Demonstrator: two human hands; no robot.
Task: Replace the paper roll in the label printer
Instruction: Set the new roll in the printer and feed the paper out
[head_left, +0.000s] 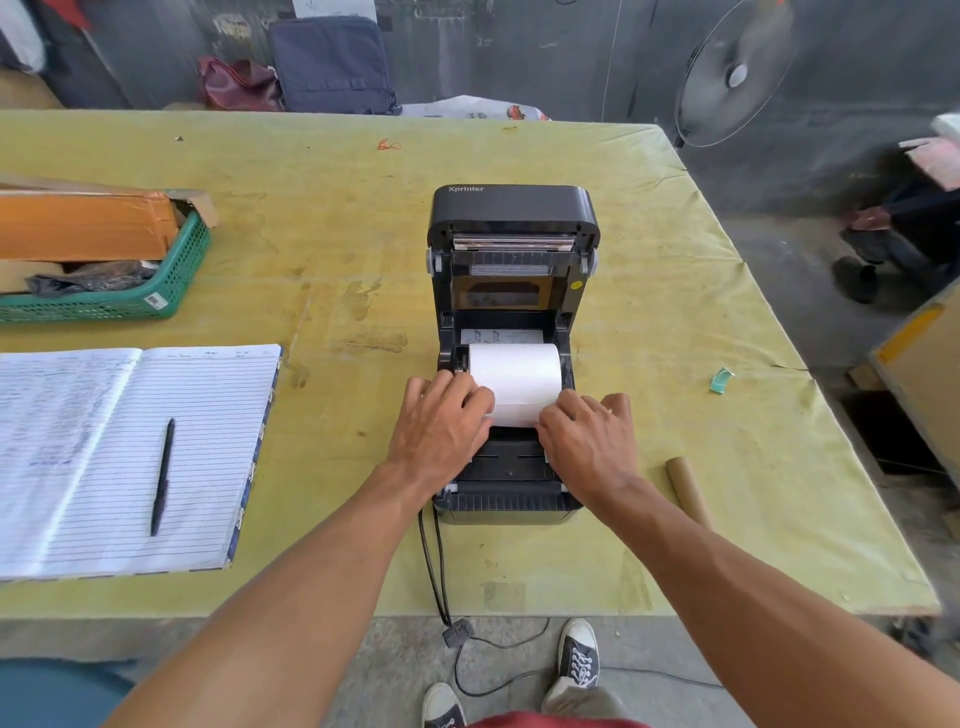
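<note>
Your left hand (441, 421) and right hand (587, 441) pinch the 2 corners of the paper's loose end. The new paper roll (515, 374) sits in the open label printer (511, 218), axis crosswise, just beyond your fingers (470, 397).

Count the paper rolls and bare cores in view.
2: a white paper roll seated in the open label printer, and a bare cardboard core on the table right of it. None else visible.
</note>
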